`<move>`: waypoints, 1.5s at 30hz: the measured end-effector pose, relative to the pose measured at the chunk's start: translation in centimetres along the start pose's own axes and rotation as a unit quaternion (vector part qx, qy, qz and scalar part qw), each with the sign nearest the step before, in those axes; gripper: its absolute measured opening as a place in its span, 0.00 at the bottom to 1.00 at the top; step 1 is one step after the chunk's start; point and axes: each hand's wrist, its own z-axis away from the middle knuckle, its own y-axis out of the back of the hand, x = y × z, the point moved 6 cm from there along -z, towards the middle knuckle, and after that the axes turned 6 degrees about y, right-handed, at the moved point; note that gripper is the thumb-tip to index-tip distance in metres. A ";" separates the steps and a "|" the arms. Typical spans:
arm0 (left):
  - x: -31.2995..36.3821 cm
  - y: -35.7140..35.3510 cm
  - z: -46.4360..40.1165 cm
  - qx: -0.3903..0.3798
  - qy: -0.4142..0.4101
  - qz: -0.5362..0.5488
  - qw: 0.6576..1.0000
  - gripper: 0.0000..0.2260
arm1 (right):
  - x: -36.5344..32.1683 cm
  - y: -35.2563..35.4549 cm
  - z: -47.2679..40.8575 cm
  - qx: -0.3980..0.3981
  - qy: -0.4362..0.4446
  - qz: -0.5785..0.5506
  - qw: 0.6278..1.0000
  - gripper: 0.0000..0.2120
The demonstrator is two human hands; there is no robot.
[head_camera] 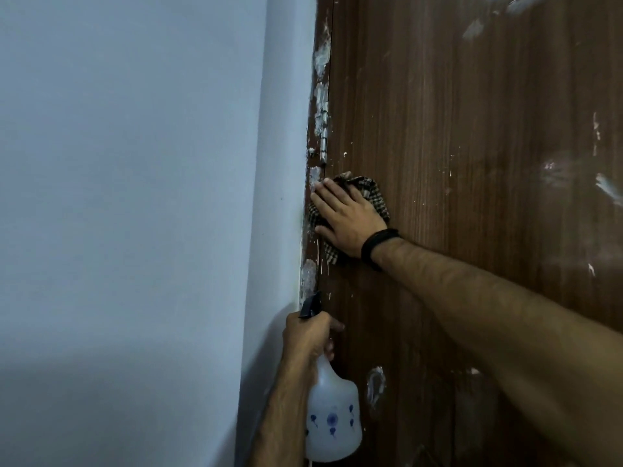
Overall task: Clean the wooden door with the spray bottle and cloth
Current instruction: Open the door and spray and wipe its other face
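Right hand (349,220) pressing checked cloth (369,192) flat, fingers straight, against wooden door (472,163) at hinge-side edge, just below hinge (324,136). Left hand (308,337) gripping spray bottle (332,419) neck, lower, near same edge. Bottle bearing blue flower print; no readable writing.

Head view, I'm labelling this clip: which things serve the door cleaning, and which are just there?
In the job:
wooden door
checked cloth, pressed by the right hand
spray bottle, gripped by the left hand

Just there:
wall
door hinge
black wristband
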 end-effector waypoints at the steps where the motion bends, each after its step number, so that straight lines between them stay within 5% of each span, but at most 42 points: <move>1: 0.0 -0.1 -0.1 -0.002 -0.001 -0.002 1.000 0.10 | -0.3 -0.2 0.4 0.003 0.003 -0.001 1.000 0.33; 10: 0.1 -0.1 1.1 0.002 0.014 0.008 1.000 0.04 | -7.4 -6.7 10.6 -0.079 0.173 -0.002 0.982 0.33; 17: -2.9 1.2 2.7 -0.079 0.060 -0.072 0.993 0.08 | -0.2 -1.5 8.9 -0.001 0.038 0.012 0.999 0.31; 23: -5.4 2.4 3.5 -0.140 0.065 -0.160 0.975 0.09 | 0.7 -1.4 10.9 -0.002 0.054 0.023 0.998 0.32; 34: -6.9 2.0 4.4 -0.102 0.078 -0.155 0.980 0.10 | -3.4 -5.3 17.4 -0.024 0.126 0.030 0.991 0.32; 41: -8.9 2.3 4.1 -0.045 0.097 -0.111 0.988 0.08 | -1.9 -2.7 12.6 0.015 0.011 -0.002 1.000 0.32; 45: -9.8 2.9 4.0 -0.055 0.121 -0.106 0.985 0.07 | -5.6 -5.9 14.3 0.001 0.081 0.014 0.997 0.33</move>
